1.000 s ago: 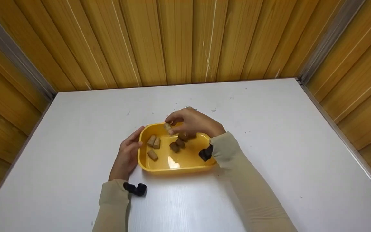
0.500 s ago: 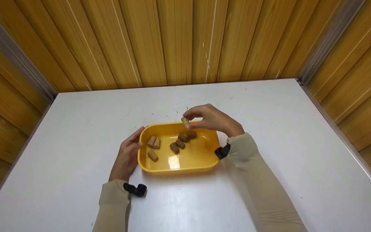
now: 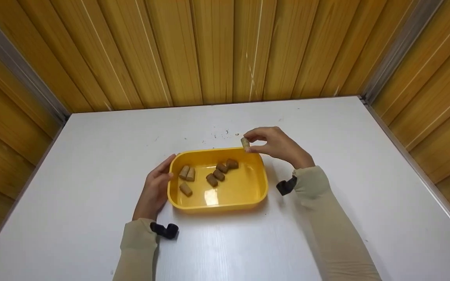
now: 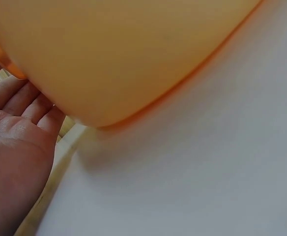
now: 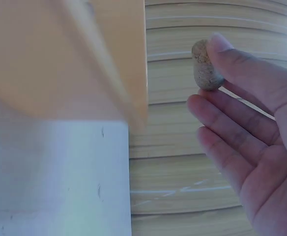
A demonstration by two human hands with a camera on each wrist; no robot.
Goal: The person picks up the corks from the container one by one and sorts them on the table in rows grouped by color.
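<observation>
A light speckled cork [image 3: 245,144] is pinched between the thumb and fingers of my right hand [image 3: 279,145], above the far right corner of the yellow plastic tray [image 3: 219,208]. In the right wrist view the cork [image 5: 206,66] stands nearly upright, with the lower fingers free of it. My left hand [image 3: 154,189] grips the tray's left side, thumb at the rim and fingers along the outer wall. Inside the tray, 3 light corks [image 3: 186,189] lie at the left. Several darker brown corks [image 3: 211,180] form a slanting row near the middle.
The tray stands on a white table [image 3: 92,164] with dark specks [image 3: 227,132] beyond its far rim. Wood-patterned panels [image 3: 213,50] close off the back and both sides. A black wrist camera [image 3: 286,186] sits on the right sleeve, another wrist camera [image 3: 165,230] on the left.
My right hand has carried the light cork rightward from above the tray's far middle to its far right corner, uncovering the darker corks. The left hand and tray have stayed put.
</observation>
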